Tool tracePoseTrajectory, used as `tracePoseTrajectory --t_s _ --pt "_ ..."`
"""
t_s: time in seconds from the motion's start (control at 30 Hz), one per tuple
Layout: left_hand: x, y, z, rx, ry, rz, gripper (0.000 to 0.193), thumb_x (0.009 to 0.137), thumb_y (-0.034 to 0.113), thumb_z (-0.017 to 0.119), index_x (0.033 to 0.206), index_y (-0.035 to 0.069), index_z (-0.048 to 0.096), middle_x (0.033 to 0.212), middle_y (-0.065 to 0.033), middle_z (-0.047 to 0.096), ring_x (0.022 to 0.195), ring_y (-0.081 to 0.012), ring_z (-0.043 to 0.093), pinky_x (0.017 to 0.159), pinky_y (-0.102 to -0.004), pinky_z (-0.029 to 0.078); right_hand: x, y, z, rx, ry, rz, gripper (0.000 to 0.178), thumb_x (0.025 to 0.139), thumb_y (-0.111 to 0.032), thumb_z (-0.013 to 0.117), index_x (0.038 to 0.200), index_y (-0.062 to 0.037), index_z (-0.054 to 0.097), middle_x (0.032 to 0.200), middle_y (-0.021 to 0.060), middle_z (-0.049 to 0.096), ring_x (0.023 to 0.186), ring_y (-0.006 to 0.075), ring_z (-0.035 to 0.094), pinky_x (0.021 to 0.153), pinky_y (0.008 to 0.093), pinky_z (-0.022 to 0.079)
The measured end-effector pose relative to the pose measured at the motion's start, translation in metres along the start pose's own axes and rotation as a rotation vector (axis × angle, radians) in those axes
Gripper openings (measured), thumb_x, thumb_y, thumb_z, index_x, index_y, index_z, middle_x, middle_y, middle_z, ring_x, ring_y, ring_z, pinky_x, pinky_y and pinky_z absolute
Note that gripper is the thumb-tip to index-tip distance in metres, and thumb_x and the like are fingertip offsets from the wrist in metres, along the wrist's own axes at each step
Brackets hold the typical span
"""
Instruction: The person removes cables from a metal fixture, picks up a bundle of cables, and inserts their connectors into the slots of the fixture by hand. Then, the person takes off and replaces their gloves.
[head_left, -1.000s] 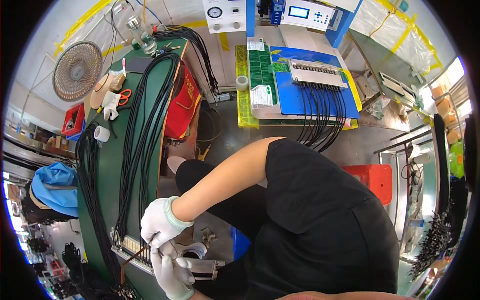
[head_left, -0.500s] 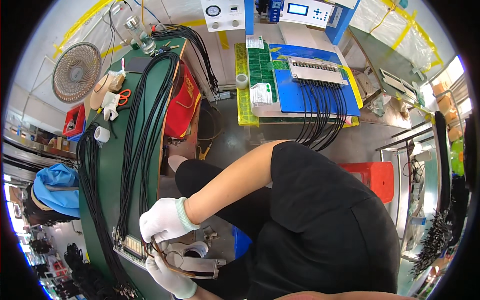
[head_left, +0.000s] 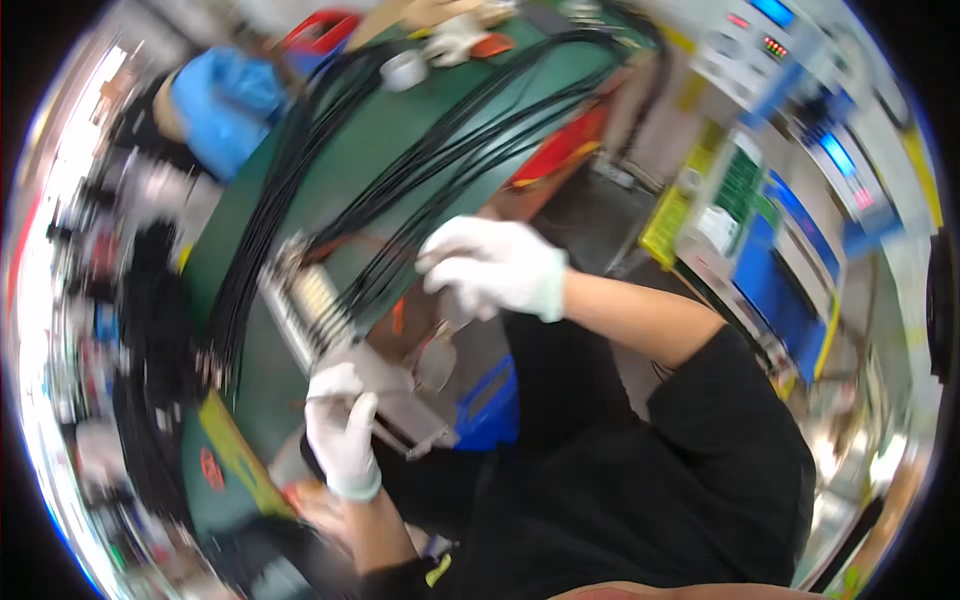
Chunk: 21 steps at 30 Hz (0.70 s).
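Note:
My left hand [head_left: 343, 430], in a white glove, is beside the near end of a metal fixture [head_left: 365, 370]. Its thumb and fingers close around a thin brownish strip, too blurred to name. My right hand [head_left: 495, 265], gloved as well, hovers right of the fixture, near the table's edge. Its fingers are bent and smeared by motion, so whether they hold anything does not show. A row of pale slots [head_left: 318, 300] runs along the fixture, which lies slanted across the table corner. Black cables [head_left: 400, 190] lie next to its far end.
The green table [head_left: 390, 125] also bears a second cable bundle [head_left: 270, 210] and a white roll [head_left: 403, 71]. A blue bin [head_left: 490, 405] stands below the fixture. At the right is a machine with a blue plate [head_left: 770, 285]. Another person's hand [head_left: 318, 508] shows at the lower left.
My view has swung, bringing the table's near end and another person into it. My hands, earlier together over the fixture, are now apart, the right one lifted away.

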<state>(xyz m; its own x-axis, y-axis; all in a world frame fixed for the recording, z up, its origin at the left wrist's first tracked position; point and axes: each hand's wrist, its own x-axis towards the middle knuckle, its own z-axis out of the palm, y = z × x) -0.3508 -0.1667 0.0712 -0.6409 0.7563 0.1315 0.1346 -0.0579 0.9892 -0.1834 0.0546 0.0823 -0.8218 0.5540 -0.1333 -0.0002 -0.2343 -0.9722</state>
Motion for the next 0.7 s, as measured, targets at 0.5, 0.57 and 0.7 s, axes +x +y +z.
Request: tracePoseTrajectory --t_s 0.5,0.57,0.7 --pt "-0.014 0.132 -0.020 -0.368 0.170 0.963 0.021 0.094 0.023 0.054 0.082 0.007 0.049 0.074 -0.0012 0.037 0.055 -0.0108 0.033 0.051 -0.0272 0.027 0.010 -0.054 0.084 0.077 -0.436 -1.284 0.027 0.101 -0.006 0.043 0.125 0.0046 0.040 0.096 0.0287 0.060 0.053 0.0207 0.061 0.050 0.0337 0.059" --pt "-0.036 0.142 -0.045 -0.487 0.061 0.929 0.021 0.089 0.024 0.063 0.078 0.010 0.051 0.075 -0.0007 0.041 0.056 -0.0118 0.038 0.051 -0.0260 0.029 0.014 -0.062 0.096 0.153 -0.535 -1.306 0.019 0.097 -0.004 0.047 0.112 0.0062 0.047 0.087 0.0236 0.061 0.055 0.0236 0.061 0.053 0.0354 0.058" --pt "-0.039 0.142 -0.060 -0.359 0.257 0.898 0.029 0.084 0.026 0.072 0.075 0.010 0.050 0.071 0.0027 0.043 0.060 -0.0074 0.038 0.053 -0.0226 0.032 0.027 -0.079 0.111 0.248 -0.638 -1.351 0.011 0.088 0.000 0.055 0.086 0.0094 0.060 0.068 0.0134 0.063 0.057 0.0293 0.062 0.058 0.0387 0.056"
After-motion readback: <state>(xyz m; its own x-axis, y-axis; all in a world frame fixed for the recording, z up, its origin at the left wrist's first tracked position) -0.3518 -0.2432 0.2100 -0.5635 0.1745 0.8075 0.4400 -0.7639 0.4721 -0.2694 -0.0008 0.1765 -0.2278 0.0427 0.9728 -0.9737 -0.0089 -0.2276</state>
